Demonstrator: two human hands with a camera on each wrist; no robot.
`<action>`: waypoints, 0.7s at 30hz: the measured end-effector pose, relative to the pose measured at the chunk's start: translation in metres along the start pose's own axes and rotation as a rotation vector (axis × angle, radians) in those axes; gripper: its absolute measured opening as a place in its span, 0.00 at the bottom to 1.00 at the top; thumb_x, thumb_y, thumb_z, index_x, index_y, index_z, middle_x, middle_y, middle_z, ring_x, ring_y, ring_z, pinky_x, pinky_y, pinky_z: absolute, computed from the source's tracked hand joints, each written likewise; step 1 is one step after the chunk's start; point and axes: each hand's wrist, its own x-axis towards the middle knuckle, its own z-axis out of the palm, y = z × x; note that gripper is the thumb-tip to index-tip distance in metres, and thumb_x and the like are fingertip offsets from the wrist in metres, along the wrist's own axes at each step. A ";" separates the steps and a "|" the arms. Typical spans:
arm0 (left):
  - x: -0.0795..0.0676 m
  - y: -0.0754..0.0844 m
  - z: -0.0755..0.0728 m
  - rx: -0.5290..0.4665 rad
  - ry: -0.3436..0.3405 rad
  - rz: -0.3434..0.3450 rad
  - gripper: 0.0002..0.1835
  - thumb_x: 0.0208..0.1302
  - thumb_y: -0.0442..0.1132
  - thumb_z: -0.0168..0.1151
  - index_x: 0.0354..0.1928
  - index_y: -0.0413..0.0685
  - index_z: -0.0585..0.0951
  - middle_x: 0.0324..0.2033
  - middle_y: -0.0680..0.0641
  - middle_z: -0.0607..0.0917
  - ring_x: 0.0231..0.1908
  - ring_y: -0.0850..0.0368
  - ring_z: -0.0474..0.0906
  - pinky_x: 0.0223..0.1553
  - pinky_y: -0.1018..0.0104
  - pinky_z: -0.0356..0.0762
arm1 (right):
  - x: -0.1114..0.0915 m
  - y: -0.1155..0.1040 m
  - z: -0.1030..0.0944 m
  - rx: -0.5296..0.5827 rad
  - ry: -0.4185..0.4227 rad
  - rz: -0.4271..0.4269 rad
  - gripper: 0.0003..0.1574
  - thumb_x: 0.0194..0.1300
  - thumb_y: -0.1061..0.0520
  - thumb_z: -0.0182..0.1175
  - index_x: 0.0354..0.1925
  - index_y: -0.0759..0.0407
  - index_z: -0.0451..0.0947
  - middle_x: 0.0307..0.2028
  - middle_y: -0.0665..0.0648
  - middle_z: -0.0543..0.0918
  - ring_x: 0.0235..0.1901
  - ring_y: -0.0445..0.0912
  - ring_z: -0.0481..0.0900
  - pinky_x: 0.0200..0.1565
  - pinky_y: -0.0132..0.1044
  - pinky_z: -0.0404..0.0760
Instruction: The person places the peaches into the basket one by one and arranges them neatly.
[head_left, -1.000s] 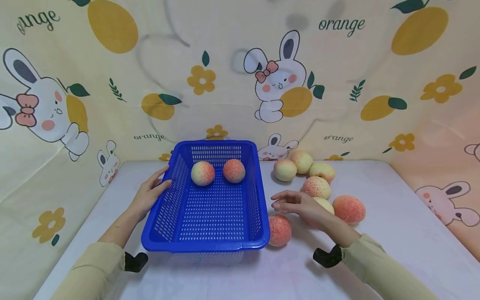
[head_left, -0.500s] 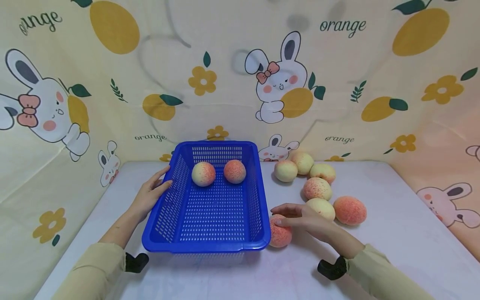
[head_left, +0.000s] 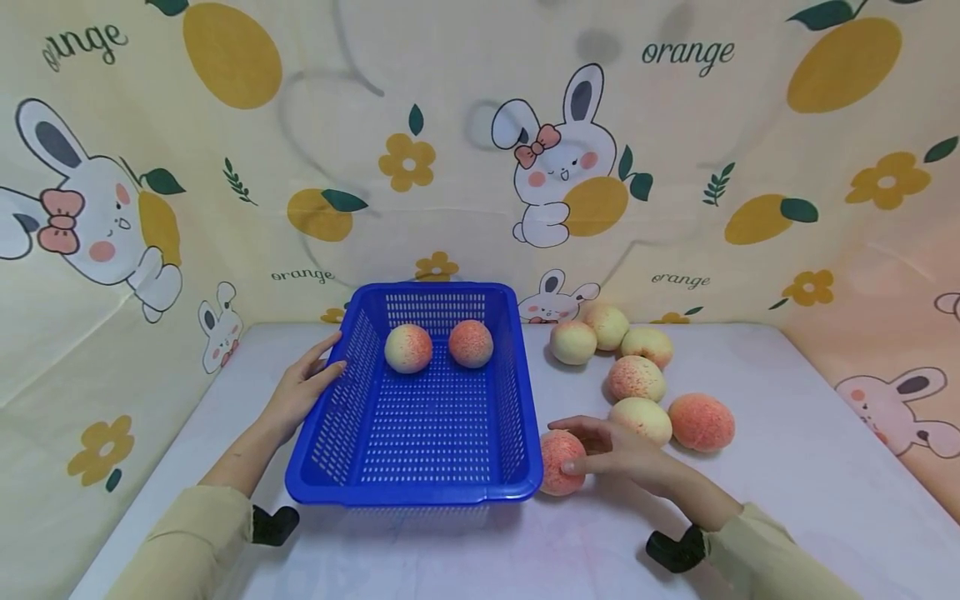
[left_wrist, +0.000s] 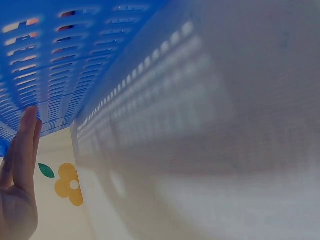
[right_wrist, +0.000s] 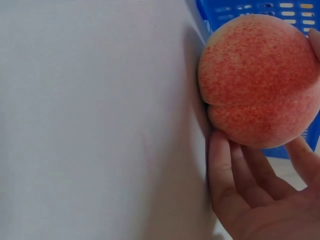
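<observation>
A blue perforated plastic basket (head_left: pixel 420 493) stands left of centre in the head view. Inside it, near the back, lie a yellow-and-pink peach (head_left: pixel 408 348) and a redder peach (head_left: pixel 471 343). My left hand (head_left: pixel 294 398) rests at the basket's left side, its fairly straight fingers (left_wrist: pixel 25 150) against the outer wall in the left wrist view. Just outside the basket's right front corner, my right hand (head_left: pixel 626 457) holds a red peach (right_wrist: pixel 260 82) between thumb and fingers. That peach sits at table level, close beside the basket wall.
Right of the basket, several more peaches lie on the white table (head_left: pixel 780 500): pale ones (head_left: pixel 573 342) at the back, a speckled one (head_left: pixel 636 379), a pale one (head_left: pixel 641 419) behind my right hand and a red one (head_left: pixel 701 422). A printed cloth (head_left: pixel 450 167) hangs behind.
My right hand has come down and toward me from above the table, and its thumb and fingers have closed around the red peach. The left hand and basket stay in place.
</observation>
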 end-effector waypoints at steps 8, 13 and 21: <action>0.000 -0.001 0.000 -0.003 0.002 0.001 0.34 0.73 0.53 0.47 0.76 0.60 0.49 0.66 0.31 0.65 0.56 0.35 0.74 0.45 0.55 0.83 | -0.001 0.000 0.003 0.019 0.057 -0.016 0.35 0.59 0.53 0.67 0.62 0.63 0.70 0.57 0.64 0.78 0.52 0.51 0.78 0.49 0.31 0.77; 0.000 -0.001 0.000 -0.006 -0.001 0.001 0.34 0.73 0.53 0.47 0.76 0.61 0.49 0.66 0.31 0.65 0.57 0.35 0.74 0.45 0.55 0.83 | -0.003 -0.006 0.002 0.053 0.136 0.002 0.35 0.61 0.52 0.65 0.63 0.62 0.68 0.57 0.65 0.77 0.53 0.52 0.77 0.49 0.35 0.78; 0.000 -0.002 -0.001 -0.009 0.004 0.009 0.34 0.73 0.53 0.48 0.76 0.60 0.49 0.66 0.31 0.66 0.56 0.35 0.75 0.45 0.55 0.83 | -0.001 -0.027 -0.004 0.125 0.347 0.083 0.38 0.61 0.49 0.65 0.66 0.56 0.65 0.63 0.67 0.69 0.61 0.58 0.70 0.50 0.36 0.78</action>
